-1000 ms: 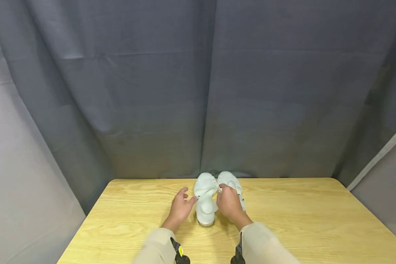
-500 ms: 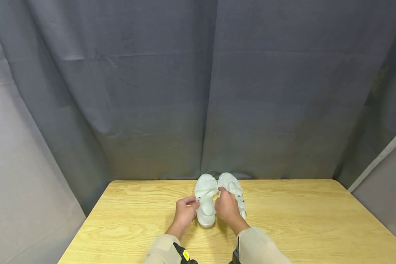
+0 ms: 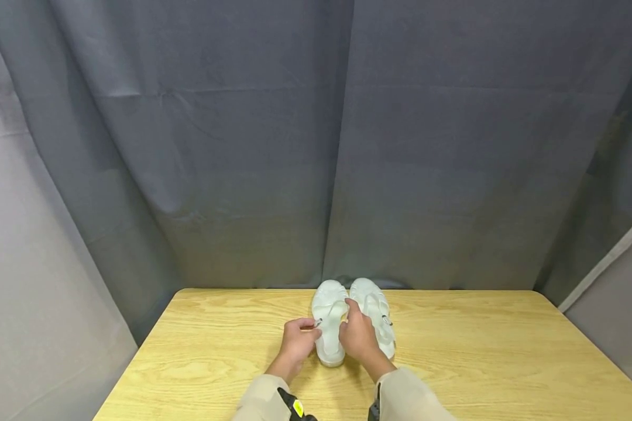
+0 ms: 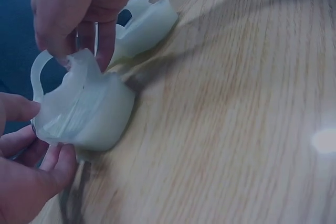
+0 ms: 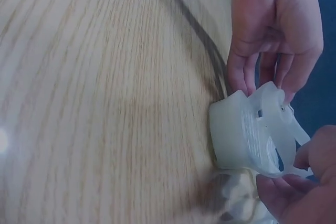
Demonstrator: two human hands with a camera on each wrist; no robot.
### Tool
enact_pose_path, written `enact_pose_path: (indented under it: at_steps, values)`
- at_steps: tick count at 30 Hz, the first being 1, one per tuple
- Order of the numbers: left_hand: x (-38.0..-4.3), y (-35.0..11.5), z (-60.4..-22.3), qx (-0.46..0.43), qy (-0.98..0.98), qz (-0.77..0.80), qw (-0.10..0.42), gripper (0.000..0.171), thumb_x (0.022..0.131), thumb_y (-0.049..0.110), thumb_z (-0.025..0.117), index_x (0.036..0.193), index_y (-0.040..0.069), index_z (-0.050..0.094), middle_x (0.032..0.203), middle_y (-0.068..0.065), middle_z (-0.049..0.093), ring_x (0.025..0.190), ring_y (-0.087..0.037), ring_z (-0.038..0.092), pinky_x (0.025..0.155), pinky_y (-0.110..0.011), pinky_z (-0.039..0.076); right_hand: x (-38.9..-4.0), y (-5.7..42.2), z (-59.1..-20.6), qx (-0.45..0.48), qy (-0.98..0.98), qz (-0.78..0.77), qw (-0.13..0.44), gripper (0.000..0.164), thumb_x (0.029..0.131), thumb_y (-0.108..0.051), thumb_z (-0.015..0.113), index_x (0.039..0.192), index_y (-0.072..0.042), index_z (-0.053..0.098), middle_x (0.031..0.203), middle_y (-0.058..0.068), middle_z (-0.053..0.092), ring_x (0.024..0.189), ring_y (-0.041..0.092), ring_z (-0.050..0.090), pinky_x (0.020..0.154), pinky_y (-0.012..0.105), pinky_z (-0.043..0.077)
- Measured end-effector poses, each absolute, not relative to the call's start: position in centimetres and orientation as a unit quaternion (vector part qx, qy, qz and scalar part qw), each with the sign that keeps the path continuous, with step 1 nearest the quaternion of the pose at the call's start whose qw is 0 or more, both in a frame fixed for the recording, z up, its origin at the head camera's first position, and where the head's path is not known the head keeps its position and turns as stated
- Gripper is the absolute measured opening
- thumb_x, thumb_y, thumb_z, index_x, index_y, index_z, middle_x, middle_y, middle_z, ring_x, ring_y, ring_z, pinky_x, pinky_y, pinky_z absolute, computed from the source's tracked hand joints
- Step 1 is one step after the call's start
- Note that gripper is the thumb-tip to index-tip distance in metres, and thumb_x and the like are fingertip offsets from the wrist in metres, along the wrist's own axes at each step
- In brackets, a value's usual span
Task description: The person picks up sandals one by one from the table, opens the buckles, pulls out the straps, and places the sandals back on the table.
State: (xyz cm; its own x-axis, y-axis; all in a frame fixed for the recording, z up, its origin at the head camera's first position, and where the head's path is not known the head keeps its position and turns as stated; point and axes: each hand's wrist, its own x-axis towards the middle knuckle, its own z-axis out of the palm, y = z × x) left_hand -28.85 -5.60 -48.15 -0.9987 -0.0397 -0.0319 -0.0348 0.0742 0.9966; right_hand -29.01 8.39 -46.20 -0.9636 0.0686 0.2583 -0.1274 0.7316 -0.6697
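Two white sandals stand side by side near the table's back edge, toes away from me. At the left sandal [image 3: 330, 351], my left hand [image 3: 296, 345] pinches the outer side by the small metal buckle [image 3: 318, 322]. My right hand [image 3: 359, 336] holds the same sandal's strap [image 3: 339, 305] between thumb and forefinger at the inner side. The strap arches over the sandal's opening [image 4: 38, 74] in the left wrist view. In the right wrist view the left hand's fingers [image 5: 247, 72] reach down at the sandal's side. The right sandal [image 3: 366, 287] is partly behind my right hand.
The light wooden table [image 3: 216, 327] extends to both sides of the sandals. A dark grey curtain [image 3: 253, 175] hangs right behind its back edge, with paler cloth [image 3: 37, 263] at the left.
My left hand has come in from the left and its spread fingers have closed on the left sandal's buckle side. My right hand has moved slightly left, and the strap now stands out more.
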Motion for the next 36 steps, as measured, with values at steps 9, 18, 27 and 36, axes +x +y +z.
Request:
enact_pose_path:
  at_steps: [9,18,27,36]
  values:
    - [-27.6,-6.5,-48.0,0.020,-0.733,-0.680,-0.015,0.027,0.082,-0.002,0.062,0.107,-0.011,0.058,0.100,-0.017,0.055,0.070,-0.015,0.055,0.062,-0.029,0.052,-28.1,9.0,-46.6,0.041,-0.903,0.410,0.121,0.054,0.077,0.003,0.053,0.131,0.000,0.046,0.083,0.005,0.065,0.071,0.016,0.059,0.058,0.029,0.046]
    - [-26.0,-7.5,-47.7,-0.001,-0.731,-0.681,-0.044,0.030,0.083,0.000,0.062,0.110,-0.010,0.056,0.104,-0.016,0.053,0.073,-0.016,0.056,0.067,-0.030,0.055,-26.5,9.6,-46.8,0.053,-0.873,0.474,0.102,0.048,0.082,0.004,0.053,0.129,0.001,0.046,0.093,0.014,0.066,0.081,0.021,0.067,0.060,0.027,0.051]
    - [-24.8,-8.3,-47.7,-0.029,-0.734,-0.676,-0.066,0.035,0.085,0.004,0.062,0.115,-0.011,0.054,0.109,-0.018,0.052,0.078,-0.019,0.059,0.071,-0.034,0.055,-25.2,9.8,-46.8,0.060,-0.858,0.503,0.083,0.043,0.084,0.002,0.054,0.126,0.000,0.047,0.092,0.015,0.065,0.081,0.021,0.067,0.060,0.026,0.051]
    - [-22.9,-9.0,-48.2,-0.053,-0.737,-0.667,-0.094,0.036,0.084,0.008,0.063,0.114,-0.009,0.053,0.108,-0.016,0.054,0.080,-0.019,0.061,0.073,-0.037,0.055,-23.1,10.3,-47.3,0.060,-0.832,0.550,0.038,0.043,0.087,0.002,0.055,0.128,0.000,0.043,0.097,0.015,0.064,0.086,0.027,0.067,0.065,0.027,0.053]
